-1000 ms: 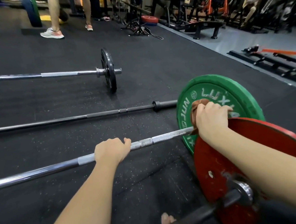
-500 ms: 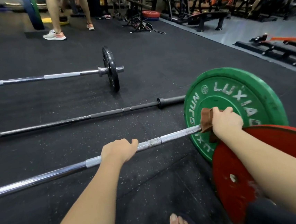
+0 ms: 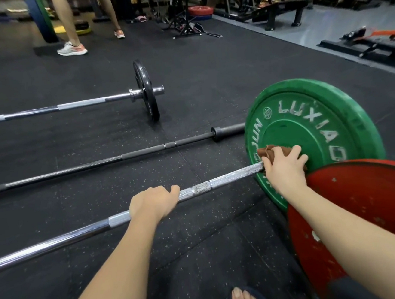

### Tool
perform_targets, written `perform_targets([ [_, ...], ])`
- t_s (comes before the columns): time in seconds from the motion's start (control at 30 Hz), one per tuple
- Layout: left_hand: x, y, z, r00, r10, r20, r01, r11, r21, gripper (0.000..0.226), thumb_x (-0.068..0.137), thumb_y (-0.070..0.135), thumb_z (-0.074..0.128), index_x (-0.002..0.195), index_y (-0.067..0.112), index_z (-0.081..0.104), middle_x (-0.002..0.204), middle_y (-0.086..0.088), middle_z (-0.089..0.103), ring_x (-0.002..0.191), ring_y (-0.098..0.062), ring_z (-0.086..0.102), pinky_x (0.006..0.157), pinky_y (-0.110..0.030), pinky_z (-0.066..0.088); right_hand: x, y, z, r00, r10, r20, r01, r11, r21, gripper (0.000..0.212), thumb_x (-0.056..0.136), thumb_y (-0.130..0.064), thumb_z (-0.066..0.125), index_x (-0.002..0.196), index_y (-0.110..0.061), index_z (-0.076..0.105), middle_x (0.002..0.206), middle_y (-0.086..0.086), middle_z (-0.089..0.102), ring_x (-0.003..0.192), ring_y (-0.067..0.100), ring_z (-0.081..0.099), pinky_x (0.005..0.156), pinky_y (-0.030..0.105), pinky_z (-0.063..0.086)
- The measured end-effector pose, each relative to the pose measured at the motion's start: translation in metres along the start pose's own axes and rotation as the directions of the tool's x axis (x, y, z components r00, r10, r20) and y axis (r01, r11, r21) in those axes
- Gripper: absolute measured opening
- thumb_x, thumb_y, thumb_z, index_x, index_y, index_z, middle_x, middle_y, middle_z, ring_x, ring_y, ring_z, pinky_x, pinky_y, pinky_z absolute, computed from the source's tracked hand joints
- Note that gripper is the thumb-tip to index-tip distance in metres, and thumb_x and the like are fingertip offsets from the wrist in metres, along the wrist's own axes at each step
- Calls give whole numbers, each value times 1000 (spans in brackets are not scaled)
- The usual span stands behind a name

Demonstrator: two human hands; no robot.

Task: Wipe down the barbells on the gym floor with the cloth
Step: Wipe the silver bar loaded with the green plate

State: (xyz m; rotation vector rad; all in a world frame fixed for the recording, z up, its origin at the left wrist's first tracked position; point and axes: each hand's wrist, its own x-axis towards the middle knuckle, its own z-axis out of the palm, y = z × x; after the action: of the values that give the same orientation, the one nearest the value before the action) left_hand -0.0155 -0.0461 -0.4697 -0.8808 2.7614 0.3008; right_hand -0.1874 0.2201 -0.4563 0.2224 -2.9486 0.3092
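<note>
Brown cloth point(image 3: 270, 153) in R hand point(image 3: 285, 172) @ green plate point(image 3: 321, 123) | L hand point(image 3: 152, 203) grips bar point(image 3: 233, 176)

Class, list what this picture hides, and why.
Left ends of the silver barbell, black bar and far barbell: cut by the head view's left edge.
Silver barbell's joint with the green plate: head view, under the right hand and cloth.
The red plate's lower part: head view, behind the right forearm.

left hand point(image 3: 153, 203) grips barbell point(image 3: 233, 176) shaft — right hand point(image 3: 285, 169) holds cloth point(image 3: 269, 152) against green plate point(image 3: 333, 121)
</note>
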Motion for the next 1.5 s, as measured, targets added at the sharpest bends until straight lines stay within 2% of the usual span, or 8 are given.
perform_targets([
  [0.13,-5,2,0,1000,-10,-17,10,1000,-1,59,100,51,18,76,17,60,77,0,62,73,-19,57,73,-33,43,-12,-5,9,997,-62,-44,66,994,88,32,97,-27,61,117,-2,58,117,32,47,99,50,52,84,55,48],
  [0.3,-9,3,-1,1000,-8,-21,8,1000,-2,59,100,50,18,76,16,60,76,-1,63,71,-18,56,72,-33,44,-24,-13,13,981,-193,-32,196,968,155,29,94,-30,65,114,-9,60,107,20,49,99,42,54,77,44,50],
  [0.6,-9,5,2,1000,-11,-26,11,1000,10,58,100,50,20,77,16,61,76,0,62,70,-19,56,70,-33,42,1,-19,5,998,23,50,-29,992,119,28,104,-25,49,123,-6,58,128,24,46,115,48,50,92,50,46],
  [0.87,-8,9,1,999,-21,-43,21,1000,8,59,100,50,20,75,17,62,74,0,60,70,-19,55,69,-33,41,-39,-48,3,957,-277,82,244,928,283,22,99,-35,57,118,-26,63,111,2,50,100,28,60,84,40,53],
  [1.13,-9,9,4,998,-11,-54,11,1000,6,60,99,50,19,74,15,61,74,-1,65,70,-21,59,74,-33,48,-7,-37,0,996,55,67,-62,992,106,28,102,-30,49,124,-16,60,126,14,50,115,39,53,85,44,47],
  [1.27,-9,9,3,998,-15,-64,15,1000,4,59,99,49,19,73,16,60,73,-2,63,71,-22,58,71,-33,45,-29,-56,0,993,-101,56,98,993,65,29,103,-32,49,127,-20,60,125,8,51,108,29,55,71,34,44],
  [1.4,-9,9,0,997,-12,-72,12,1000,-13,57,100,48,19,73,16,59,74,-1,60,76,-24,58,71,-34,42,-50,-76,5,944,-313,105,281,928,244,22,101,-37,50,118,-30,63,112,-3,50,101,22,58,74,36,53],
  [1.5,-8,8,0,997,-8,-73,7,1000,-7,56,100,48,20,76,15,60,73,-1,58,78,-26,58,72,-34,41,-36,-63,-1,969,-218,115,190,957,218,23,102,-39,50,119,-29,61,108,-3,48,96,23,59,70,34,46],
])
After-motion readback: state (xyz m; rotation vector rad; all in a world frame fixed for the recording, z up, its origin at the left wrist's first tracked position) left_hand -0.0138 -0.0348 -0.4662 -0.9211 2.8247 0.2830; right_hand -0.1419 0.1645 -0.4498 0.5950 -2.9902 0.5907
